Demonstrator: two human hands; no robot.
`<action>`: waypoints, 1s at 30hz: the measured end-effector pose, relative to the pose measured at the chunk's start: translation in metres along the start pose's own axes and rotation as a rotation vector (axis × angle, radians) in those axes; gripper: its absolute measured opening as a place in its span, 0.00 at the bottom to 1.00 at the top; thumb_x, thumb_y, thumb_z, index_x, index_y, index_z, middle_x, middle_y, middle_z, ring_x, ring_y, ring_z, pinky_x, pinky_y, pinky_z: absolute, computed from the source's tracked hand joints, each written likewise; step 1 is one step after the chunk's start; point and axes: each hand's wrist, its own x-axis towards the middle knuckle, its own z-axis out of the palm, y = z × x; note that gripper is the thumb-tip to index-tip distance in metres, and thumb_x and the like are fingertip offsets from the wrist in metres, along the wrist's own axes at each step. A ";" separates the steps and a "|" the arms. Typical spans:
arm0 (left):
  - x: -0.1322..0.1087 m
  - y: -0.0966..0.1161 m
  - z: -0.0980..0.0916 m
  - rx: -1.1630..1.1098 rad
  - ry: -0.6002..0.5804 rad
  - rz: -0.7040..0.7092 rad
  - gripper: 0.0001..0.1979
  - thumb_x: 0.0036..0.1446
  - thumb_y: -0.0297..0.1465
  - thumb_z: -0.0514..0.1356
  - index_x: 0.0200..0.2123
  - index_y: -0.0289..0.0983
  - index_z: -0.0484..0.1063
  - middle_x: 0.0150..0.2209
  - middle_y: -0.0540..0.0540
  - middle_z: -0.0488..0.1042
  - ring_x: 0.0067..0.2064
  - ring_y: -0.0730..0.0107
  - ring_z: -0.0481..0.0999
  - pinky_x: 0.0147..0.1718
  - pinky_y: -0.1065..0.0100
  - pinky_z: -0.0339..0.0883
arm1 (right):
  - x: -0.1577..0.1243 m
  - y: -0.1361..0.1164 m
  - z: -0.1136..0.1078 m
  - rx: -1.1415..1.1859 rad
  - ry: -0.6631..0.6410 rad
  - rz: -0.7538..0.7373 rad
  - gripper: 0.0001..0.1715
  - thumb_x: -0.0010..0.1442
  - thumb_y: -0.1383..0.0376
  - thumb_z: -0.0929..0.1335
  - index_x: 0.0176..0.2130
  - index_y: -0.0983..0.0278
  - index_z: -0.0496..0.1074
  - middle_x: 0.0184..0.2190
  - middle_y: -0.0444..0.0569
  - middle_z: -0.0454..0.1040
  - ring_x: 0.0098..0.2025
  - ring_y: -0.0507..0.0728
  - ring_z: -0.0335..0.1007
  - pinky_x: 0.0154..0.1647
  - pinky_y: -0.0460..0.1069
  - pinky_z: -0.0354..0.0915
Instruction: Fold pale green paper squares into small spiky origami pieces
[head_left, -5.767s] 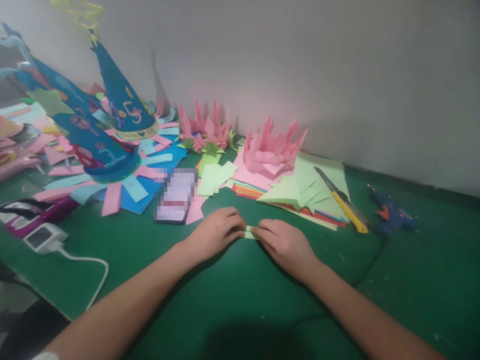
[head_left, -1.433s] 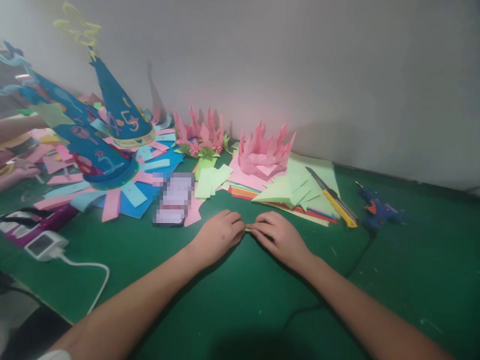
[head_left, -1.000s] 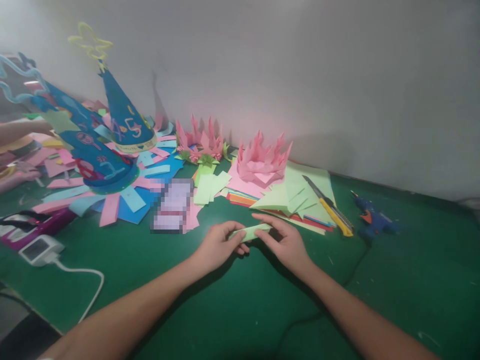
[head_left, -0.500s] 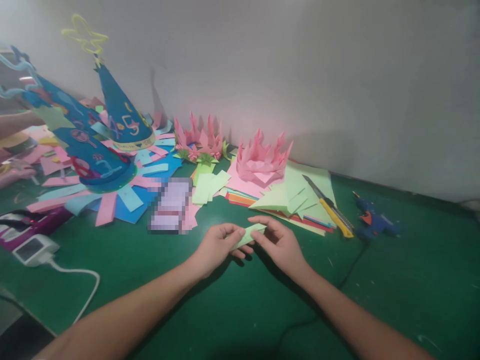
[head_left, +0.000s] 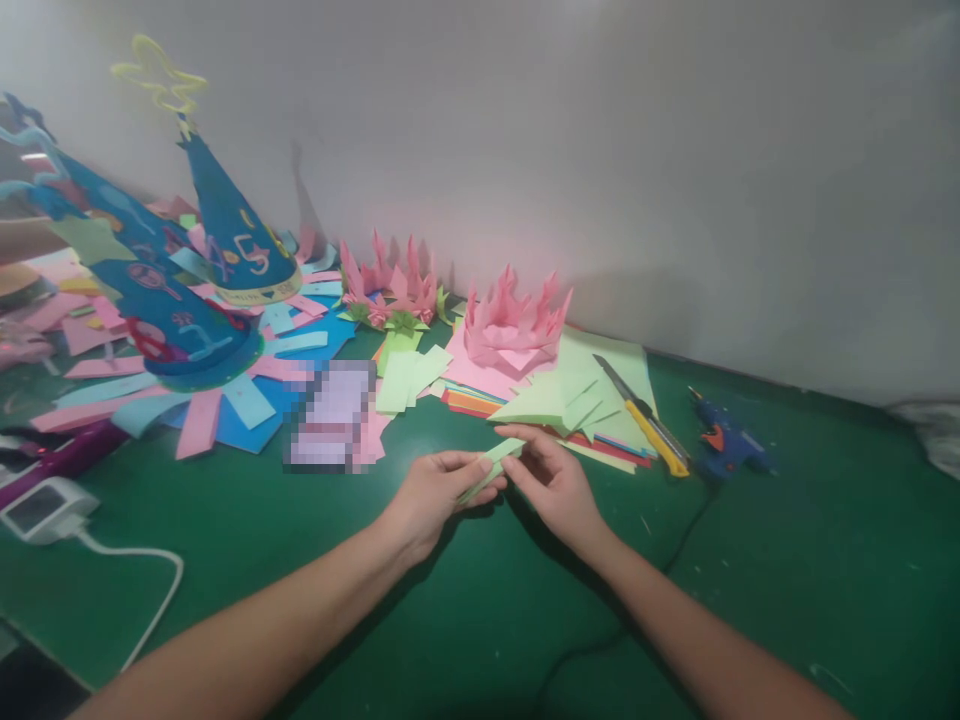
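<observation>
A narrow folded strip of light green paper (head_left: 493, 463) is held a little above the green table (head_left: 787, 560), tilted up to the right. My left hand (head_left: 435, 495) pinches its lower left end with thumb and fingers. My right hand (head_left: 551, 480) grips its upper right end, fingers curled round it. Just behind the hands lie a stack of coloured paper sheets (head_left: 592, 395) and loose green paper pieces (head_left: 409, 375).
Two pink paper crowns (head_left: 514, 320) stand by the wall. A yellow utility knife (head_left: 645, 420) lies on the paper stack, with a blue glue gun (head_left: 724, 445) to its right. Blue party cones (head_left: 225, 225) and paper strips fill the left. A white charger (head_left: 37, 505) with cable sits front left.
The hands lifted the green strip off the table, where they had pressed it flat, and now hold it tilted between them. The view has drifted slightly.
</observation>
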 end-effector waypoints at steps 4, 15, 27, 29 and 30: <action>0.000 -0.002 0.000 0.003 -0.045 0.041 0.14 0.48 0.35 0.67 0.35 0.31 0.77 0.33 0.42 0.79 0.35 0.71 0.78 0.38 0.72 0.71 | 0.000 0.002 0.000 0.011 0.016 -0.003 0.15 0.58 0.66 0.66 0.46 0.61 0.70 0.39 0.49 0.74 0.36 0.54 0.70 0.36 0.49 0.68; 0.003 0.000 -0.006 0.046 -0.082 0.043 0.19 0.47 0.42 0.66 0.30 0.29 0.77 0.28 0.40 0.79 0.31 0.71 0.78 0.35 0.71 0.71 | -0.003 0.006 -0.001 -0.048 -0.001 -0.026 0.13 0.58 0.66 0.66 0.45 0.60 0.72 0.39 0.49 0.75 0.39 0.56 0.72 0.39 0.51 0.69; 0.003 -0.001 -0.009 0.144 -0.071 0.149 0.19 0.45 0.42 0.66 0.32 0.30 0.77 0.28 0.43 0.78 0.32 0.69 0.78 0.34 0.69 0.71 | -0.005 0.004 0.002 -0.094 -0.001 -0.036 0.16 0.58 0.65 0.67 0.47 0.59 0.72 0.40 0.50 0.76 0.38 0.56 0.73 0.39 0.51 0.70; 0.004 -0.003 -0.009 0.151 -0.056 0.169 0.18 0.45 0.41 0.66 0.31 0.30 0.76 0.27 0.44 0.78 0.30 0.70 0.77 0.32 0.69 0.71 | -0.005 0.004 0.002 -0.103 -0.001 -0.050 0.15 0.58 0.65 0.67 0.46 0.59 0.72 0.41 0.49 0.76 0.38 0.55 0.73 0.39 0.50 0.70; 0.004 -0.003 -0.009 0.154 -0.050 0.177 0.18 0.45 0.41 0.66 0.30 0.30 0.75 0.26 0.44 0.77 0.30 0.70 0.77 0.32 0.70 0.71 | -0.005 0.004 0.003 -0.110 -0.002 -0.058 0.15 0.58 0.65 0.67 0.46 0.59 0.72 0.41 0.49 0.76 0.38 0.55 0.73 0.39 0.50 0.70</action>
